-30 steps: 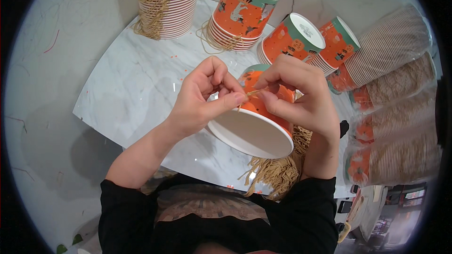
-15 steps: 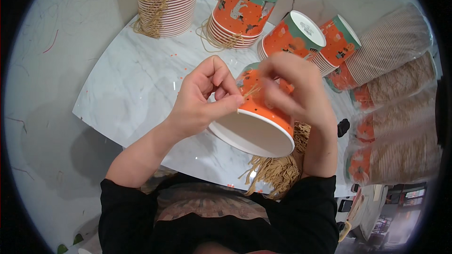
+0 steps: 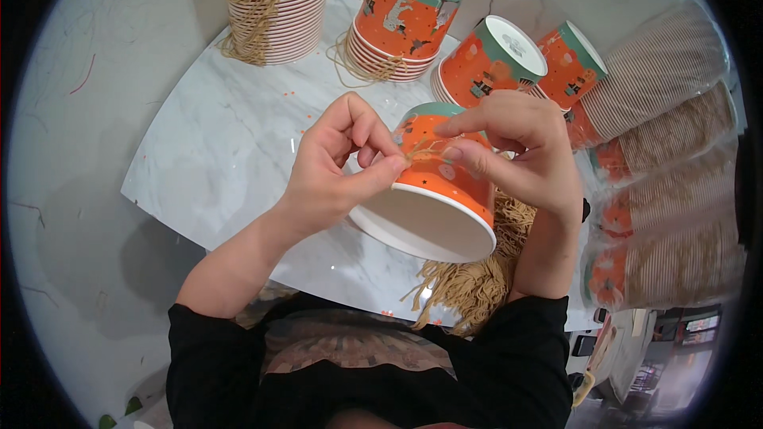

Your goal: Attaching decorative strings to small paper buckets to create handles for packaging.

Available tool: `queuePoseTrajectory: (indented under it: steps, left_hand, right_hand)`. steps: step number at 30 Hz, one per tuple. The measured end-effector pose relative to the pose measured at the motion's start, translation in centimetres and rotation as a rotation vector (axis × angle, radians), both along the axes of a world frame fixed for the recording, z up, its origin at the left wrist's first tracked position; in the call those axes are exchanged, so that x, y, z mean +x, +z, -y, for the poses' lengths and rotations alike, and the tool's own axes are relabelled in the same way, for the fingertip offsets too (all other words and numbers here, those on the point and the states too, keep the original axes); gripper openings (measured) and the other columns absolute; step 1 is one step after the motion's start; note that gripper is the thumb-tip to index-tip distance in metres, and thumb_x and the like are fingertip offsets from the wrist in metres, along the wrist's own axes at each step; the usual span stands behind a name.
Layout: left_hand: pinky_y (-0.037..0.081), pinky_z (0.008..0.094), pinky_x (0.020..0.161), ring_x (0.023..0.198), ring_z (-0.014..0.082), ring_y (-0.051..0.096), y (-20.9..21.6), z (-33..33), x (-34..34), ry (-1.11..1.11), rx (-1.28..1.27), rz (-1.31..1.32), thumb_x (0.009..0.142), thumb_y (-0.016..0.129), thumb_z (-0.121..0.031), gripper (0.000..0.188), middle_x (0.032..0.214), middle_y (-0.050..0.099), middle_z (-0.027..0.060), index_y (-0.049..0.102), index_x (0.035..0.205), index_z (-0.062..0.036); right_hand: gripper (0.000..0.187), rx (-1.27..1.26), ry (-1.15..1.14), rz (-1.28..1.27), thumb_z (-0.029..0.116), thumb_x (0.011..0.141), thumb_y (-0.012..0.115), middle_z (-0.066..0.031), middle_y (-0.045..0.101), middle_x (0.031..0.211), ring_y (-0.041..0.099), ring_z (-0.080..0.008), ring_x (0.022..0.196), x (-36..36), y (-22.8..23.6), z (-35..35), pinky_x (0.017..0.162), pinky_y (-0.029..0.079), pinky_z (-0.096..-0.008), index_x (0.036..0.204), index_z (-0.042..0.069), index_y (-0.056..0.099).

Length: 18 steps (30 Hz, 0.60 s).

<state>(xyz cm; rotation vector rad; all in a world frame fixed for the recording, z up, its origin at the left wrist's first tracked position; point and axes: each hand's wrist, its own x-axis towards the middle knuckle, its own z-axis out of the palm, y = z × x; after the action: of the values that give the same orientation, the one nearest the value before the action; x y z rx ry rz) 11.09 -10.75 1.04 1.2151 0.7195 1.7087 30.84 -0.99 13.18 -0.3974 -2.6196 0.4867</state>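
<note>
A large orange paper cup (image 3: 445, 179) with a green base band and white rim lies tilted on its side, mouth toward me. At its left upper side, my left hand (image 3: 346, 155) pinches a thin tan cord (image 3: 421, 151) between thumb and forefinger, close to the rim. Over the cup's right side is my right hand (image 3: 517, 147). Its thumb and forefinger are apart, near the cord's loose strands, and no grip on them shows. A bundle of tan cords (image 3: 469, 290) lies beside the cup, partly under my right forearm.
A tall stack of cups (image 3: 278, 12) draped with cord stands at the far left. Shorter upturned stacks, one a patterned orange stack (image 3: 409, 16), line the back. Several plastic-wrapped cup sleeves (image 3: 675, 151) lie on the right. The marble-look tabletop (image 3: 214, 143) has a curved left edge.
My right hand was blurred in motion over the cup; now it is steadier, slightly to the right, with thumb and forefinger apart. The left hand keeps its pinch.
</note>
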Motion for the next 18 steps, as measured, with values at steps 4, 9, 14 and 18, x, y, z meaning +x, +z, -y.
queuePoseTrajectory:
  steps: [4,9,14,18]
  left_hand:
    - [0.039,0.0208,0.071,0.076,0.0032,0.043,0.0,0.1,0.3,0.028,0.034,-0.056,0.086,0.072,0.003,0.037,0.087,0.065,-0.0003,0.038,0.090,-0.0118]
    - [0.039,0.0213,0.072,0.076,0.0034,0.044,0.2,0.2,0.3,0.011,0.052,-0.064,0.088,0.072,0.001,0.035,0.087,0.065,-0.0003,0.039,0.089,-0.0117]
    - [0.039,0.0220,0.073,0.076,0.0034,0.044,0.1,0.2,0.1,-0.021,0.020,-0.055,0.088,0.072,0.001,0.035,0.087,0.064,-0.0011,0.039,0.088,-0.0120]
    - [0.039,0.0215,0.073,0.077,0.0029,0.045,0.1,0.1,0.1,-0.057,-0.022,-0.003,0.088,0.072,0.000,0.032,0.087,0.064,-0.0015,0.042,0.091,-0.0110]
  right_hand:
    - [0.010,-0.014,0.119,-0.048,0.014,0.081,0.078,-0.0085,0.070,0.074,0.064,-0.0234,0.061,-1.0,-1.1,0.4,0.055,0.047,-0.0325,0.086,0.006,0.075]
    - [0.010,0.005,0.085,-0.011,0.014,0.081,0.077,-0.0087,0.067,0.072,0.064,-0.0248,0.063,-1.0,-1.3,0.4,0.055,0.048,-0.0331,0.085,0.006,0.073]
    - [0.011,0.106,0.136,-0.065,0.013,0.079,0.077,-0.0076,0.066,0.073,0.063,-0.0259,0.067,-1.4,-1.8,-0.3,0.058,0.048,-0.0334,0.086,0.006,0.071]
    - [0.012,0.114,0.128,-0.040,0.011,0.078,0.078,-0.0081,0.065,0.076,0.063,-0.0259,0.071,-1.3,-1.3,-0.3,0.062,0.049,-0.0341,0.086,0.005,0.070]
